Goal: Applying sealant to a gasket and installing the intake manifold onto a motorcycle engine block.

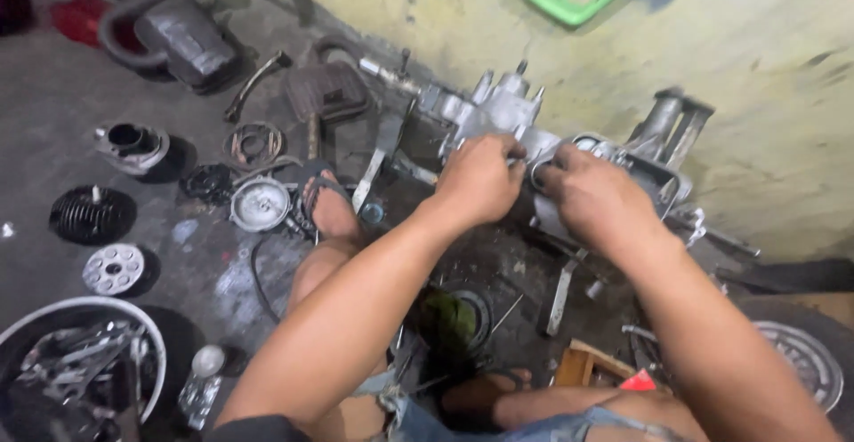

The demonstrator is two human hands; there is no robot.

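A grey metal engine case point(498, 108) lies on the floor against a yellowish wall. My left hand point(480, 180) is closed over its middle, fingers curled on a part beside a round opening. My right hand point(592, 197) grips the case just to the right of that, fingers bent around a metal ring point(541, 173). What exactly sits under the fingers is hidden. My sandalled foot point(329, 202) rests to the left of the case, my knee and other leg below.
Engine parts lie scattered on the dirty floor: a finned black cylinder point(89, 213), a round silver cover point(260, 204), a perforated disc point(113, 269), an exhaust pipe point(147, 6). A white basin point(151, 340) of tools sits lower left, a wheel point(805, 353) lower right.
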